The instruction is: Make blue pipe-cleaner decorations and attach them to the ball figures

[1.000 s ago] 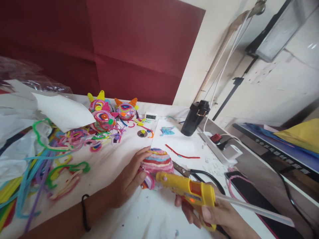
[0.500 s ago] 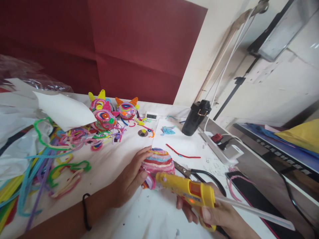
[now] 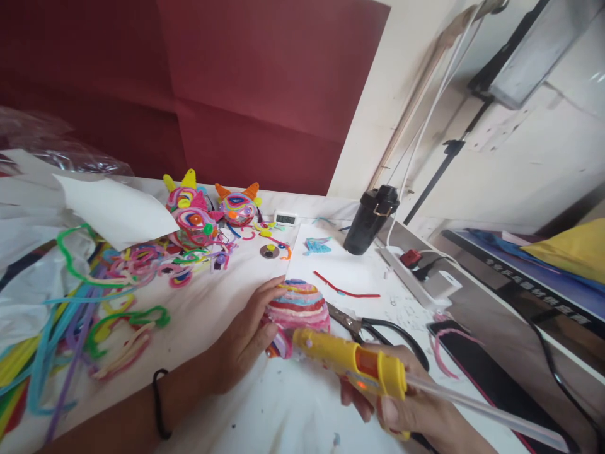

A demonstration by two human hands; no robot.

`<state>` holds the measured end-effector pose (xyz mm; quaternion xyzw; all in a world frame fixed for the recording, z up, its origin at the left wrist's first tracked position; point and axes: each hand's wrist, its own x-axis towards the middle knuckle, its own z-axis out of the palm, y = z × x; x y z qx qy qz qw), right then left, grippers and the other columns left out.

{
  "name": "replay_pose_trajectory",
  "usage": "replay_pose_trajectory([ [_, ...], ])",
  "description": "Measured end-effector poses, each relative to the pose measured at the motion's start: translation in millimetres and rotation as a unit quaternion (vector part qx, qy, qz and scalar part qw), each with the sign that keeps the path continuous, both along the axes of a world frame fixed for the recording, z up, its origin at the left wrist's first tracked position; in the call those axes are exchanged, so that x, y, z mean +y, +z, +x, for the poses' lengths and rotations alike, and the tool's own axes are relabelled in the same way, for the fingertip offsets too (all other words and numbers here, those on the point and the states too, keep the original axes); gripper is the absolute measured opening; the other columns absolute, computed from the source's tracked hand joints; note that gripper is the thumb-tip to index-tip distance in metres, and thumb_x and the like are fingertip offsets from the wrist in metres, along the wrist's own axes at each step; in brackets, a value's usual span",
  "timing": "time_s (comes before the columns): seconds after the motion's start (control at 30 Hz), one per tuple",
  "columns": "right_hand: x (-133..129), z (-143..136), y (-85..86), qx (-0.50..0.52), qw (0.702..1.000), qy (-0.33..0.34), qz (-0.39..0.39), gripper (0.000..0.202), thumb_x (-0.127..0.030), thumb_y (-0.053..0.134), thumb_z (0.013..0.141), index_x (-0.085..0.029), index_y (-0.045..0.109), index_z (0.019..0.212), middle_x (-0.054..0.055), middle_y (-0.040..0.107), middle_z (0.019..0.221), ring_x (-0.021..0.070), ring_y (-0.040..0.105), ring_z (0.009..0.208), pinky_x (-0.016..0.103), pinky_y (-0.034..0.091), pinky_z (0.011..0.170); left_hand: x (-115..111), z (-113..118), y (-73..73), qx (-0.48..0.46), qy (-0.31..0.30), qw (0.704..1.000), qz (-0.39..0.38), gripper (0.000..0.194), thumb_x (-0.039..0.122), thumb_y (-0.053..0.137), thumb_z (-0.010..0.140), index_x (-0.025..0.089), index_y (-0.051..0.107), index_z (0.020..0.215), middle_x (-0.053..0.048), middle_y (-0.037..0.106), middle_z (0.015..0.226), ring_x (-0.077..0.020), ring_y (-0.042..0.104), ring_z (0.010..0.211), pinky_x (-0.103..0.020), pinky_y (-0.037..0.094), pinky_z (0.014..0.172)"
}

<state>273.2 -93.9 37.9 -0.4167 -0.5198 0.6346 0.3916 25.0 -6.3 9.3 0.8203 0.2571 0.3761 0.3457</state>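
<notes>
Head view — the left hand (image 3: 246, 337) grips a striped ball (image 3: 301, 308). The right hand (image 3: 416, 413) clasps a yellow glue gun (image 3: 338, 353) — front end right by the ball

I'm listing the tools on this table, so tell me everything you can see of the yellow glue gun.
The glue gun has a yellow, plastic-looking body with an orange-red inset toward the rear and a small glowing orange light below. A long translucent stick juts from its back. The right hand grips its handle, largely hiding it. Its front points left at the striped ball; whether the nozzle touches cannot be seen.
</notes>
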Motion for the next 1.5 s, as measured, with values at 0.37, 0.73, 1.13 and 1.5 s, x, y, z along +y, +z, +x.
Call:
replay_pose_trajectory([
  [0.37, 0.9, -0.2, 3.0, -0.016, 0.999, 0.011, 0.041, 0.053, -0.060, 0.071, 0.059, -0.011, 0.065, 0.078, 0.008, 0.063, 0.068, 0.0091, 0.044, 0.050, 0.023, 0.033, 0.046, 0.8, 1.5, 2.5, -0.029, 0.001, 0.999, -0.021, 0.042, 0.026, 0.036, 0.093, 0.026, 0.033, 0.135, -0.008, 0.024, 0.149, -0.0276, 0.020, 0.137, -0.047, 0.019, 0.112],
  [0.73, -2.4, 4.3, 1.4, -0.016, 0.998, 0.021, 0.050, 0.044, -0.054, 0.073, 0.061, -0.013, 0.066, 0.076, 0.002, 0.055, 0.060, 0.0083, 0.043, 0.050, 0.021, 0.035, 0.047, 1.3, 3.3, 0.7, -0.041, 0.007, 0.998, -0.036, 0.040, 0.027, 0.036, 0.093, 0.027, 0.034, 0.132, -0.007, 0.025, 0.148, -0.0261, 0.020, 0.137, -0.046, 0.019, 0.112],
  [1.13, -8.5, 2.3, 3.4, -0.010, 1.000, -0.021, 0.000, 0.040, -0.044, 0.079, 0.054, -0.013, 0.065, 0.075, 0.004, 0.058, 0.064, 0.0084, 0.042, 0.052, 0.020, 0.033, 0.046, 1.3, 5.5, -0.5, -0.067, 0.014, 0.995, -0.074, 0.039, 0.029, 0.040, 0.092, 0.028, 0.037, 0.130, -0.007, 0.028, 0.147, -0.0281, 0.022, 0.136, -0.049, 0.021, 0.112],
  [1.5, -5.3, 7.0, -3.3, -0.037, 0.997, 0.001, 0.071, 0.036, -0.045, 0.075, 0.058, -0.014, 0.066, 0.074, 0.003, 0.057, 0.062, 0.0089, 0.043, 0.051, 0.020, 0.032, 0.046, 2.8, 6.4, -2.1, -0.067, 0.022, 0.995, -0.068, 0.038, 0.030, 0.040, 0.092, 0.029, 0.037, 0.130, -0.006, 0.030, 0.146, -0.0279, 0.022, 0.137, -0.050, 0.020, 0.113],
])
